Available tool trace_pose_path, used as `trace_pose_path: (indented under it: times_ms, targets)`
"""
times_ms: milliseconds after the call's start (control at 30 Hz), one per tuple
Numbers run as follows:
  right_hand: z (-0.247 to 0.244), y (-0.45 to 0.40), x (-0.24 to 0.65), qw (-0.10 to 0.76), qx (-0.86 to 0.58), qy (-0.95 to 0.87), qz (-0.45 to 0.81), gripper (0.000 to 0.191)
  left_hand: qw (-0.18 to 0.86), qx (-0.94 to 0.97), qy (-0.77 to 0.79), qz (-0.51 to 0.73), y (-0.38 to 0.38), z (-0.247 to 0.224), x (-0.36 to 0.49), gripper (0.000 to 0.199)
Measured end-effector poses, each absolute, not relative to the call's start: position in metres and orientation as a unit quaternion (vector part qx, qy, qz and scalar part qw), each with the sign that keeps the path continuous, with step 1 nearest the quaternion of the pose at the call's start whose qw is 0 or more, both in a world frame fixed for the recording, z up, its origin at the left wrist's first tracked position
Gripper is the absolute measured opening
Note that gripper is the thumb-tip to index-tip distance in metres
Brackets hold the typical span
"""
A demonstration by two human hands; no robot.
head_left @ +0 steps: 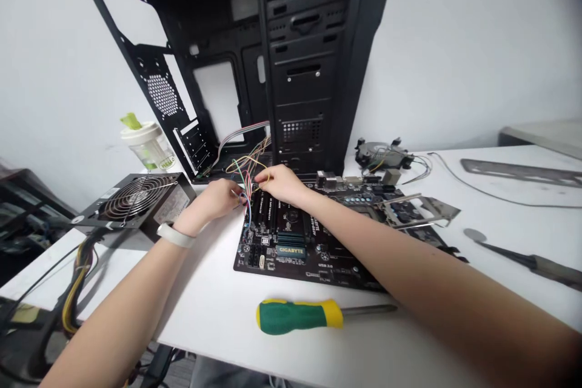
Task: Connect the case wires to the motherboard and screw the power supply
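A black Gigabyte motherboard lies flat on the white table, right in front of the computer case. Thin coloured wires run out of the case to the board's left edge. My left hand is closed at that edge, its fingertips pinched round some of these wires. Just to its right, my right hand pinches at the board's upper left corner with a yellow wire at its fingers. The wire ends and whatever they meet are hidden behind the fingers.
A green and yellow screwdriver lies in front of the board. On the left is a power supply with cables hanging off the table, a cup behind it. A CPU cooler fan, a metal strip and a dark-handled tool lie on the right.
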State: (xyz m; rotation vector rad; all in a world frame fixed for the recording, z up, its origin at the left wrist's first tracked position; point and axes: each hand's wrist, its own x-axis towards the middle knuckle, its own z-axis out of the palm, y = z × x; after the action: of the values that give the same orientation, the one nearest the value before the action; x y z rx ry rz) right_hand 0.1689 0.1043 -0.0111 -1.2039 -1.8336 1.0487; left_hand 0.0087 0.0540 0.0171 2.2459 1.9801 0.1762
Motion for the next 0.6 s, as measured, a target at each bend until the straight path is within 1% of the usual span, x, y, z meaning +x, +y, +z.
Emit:
trace_pose_path:
  times_ms: [133, 333, 500, 600]
  targets:
    - [-0.006, 0.104, 0.166, 0.288, -0.461, -0.769, 0.337, 0.019, 0.072, 0.749, 0.654, 0.074, 0.058, 0.007, 0.008, 0.018]
    - [-0.003, 0.112, 0.156, 0.221, -0.456, -0.807, 0.301, 0.014, 0.068, 0.755, 0.646, 0.089, 0.061, -0.002, 0.007, 0.018]
    - [0.000, 0.114, 0.149, 0.187, -0.426, -0.828, 0.314, 0.006, 0.081, 0.753, 0.644, 0.108, 0.059, -0.004, 0.008, 0.014]
    - [0.002, 0.115, 0.147, 0.164, -0.397, -0.831, 0.354, 0.006, 0.097, 0.746, 0.642, 0.146, 0.059, -0.005, 0.007, 0.014]
